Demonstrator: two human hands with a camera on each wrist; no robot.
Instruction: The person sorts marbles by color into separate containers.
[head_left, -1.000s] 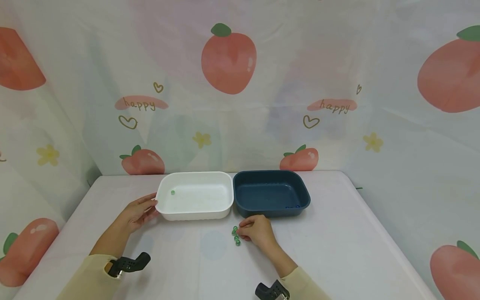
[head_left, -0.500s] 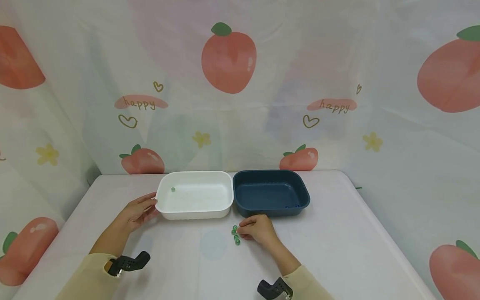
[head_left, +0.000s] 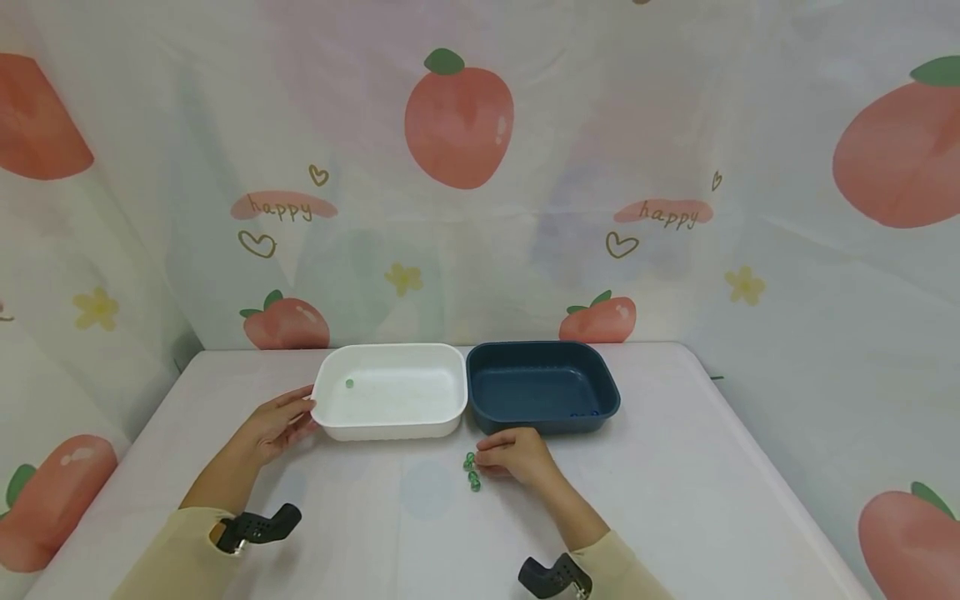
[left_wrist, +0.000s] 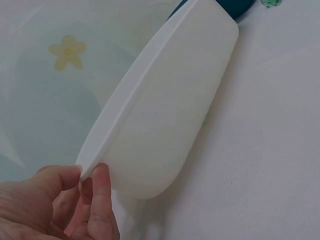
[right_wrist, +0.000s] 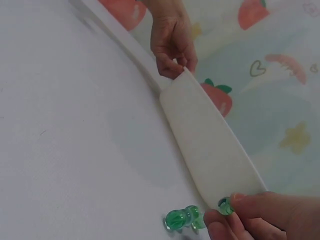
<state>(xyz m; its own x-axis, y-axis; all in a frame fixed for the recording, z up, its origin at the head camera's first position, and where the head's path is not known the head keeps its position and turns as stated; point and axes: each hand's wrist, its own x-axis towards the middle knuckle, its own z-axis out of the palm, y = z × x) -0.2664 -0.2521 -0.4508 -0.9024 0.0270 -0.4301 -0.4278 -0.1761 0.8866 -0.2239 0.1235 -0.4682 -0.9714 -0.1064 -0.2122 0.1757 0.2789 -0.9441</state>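
Note:
My left hand (head_left: pixel 273 425) pinches the left end of the rim of a white plastic basin (left_wrist: pixel 155 110), thumb above and fingers below. Inside that basin (head_left: pixel 397 432) one small green marble (head_left: pixel 349 383) lies toward the left. Between the thumb and fingers of my right hand (head_left: pixel 517 454) is a green glass marble (right_wrist: pixel 226 206), best seen in the right wrist view. Several more green marbles (head_left: pixel 474 477) lie on the table just left of my right fingertips. In the right wrist view, these loose marbles (right_wrist: pixel 176 220) sit close together below the basin's side.
A dark blue basin (head_left: pixel 543 428) stands right against the white one, with small blue pieces (head_left: pixel 585 413) in its front right corner. Both stand at the back of a white-covered table (head_left: pixel 375 517), before a fruit-printed backdrop (head_left: pixel 480 250).
My right forearm has shifted slightly to the right while its fingertips stay beside the green marbles. The left hand keeps its place on the white basin's rim.

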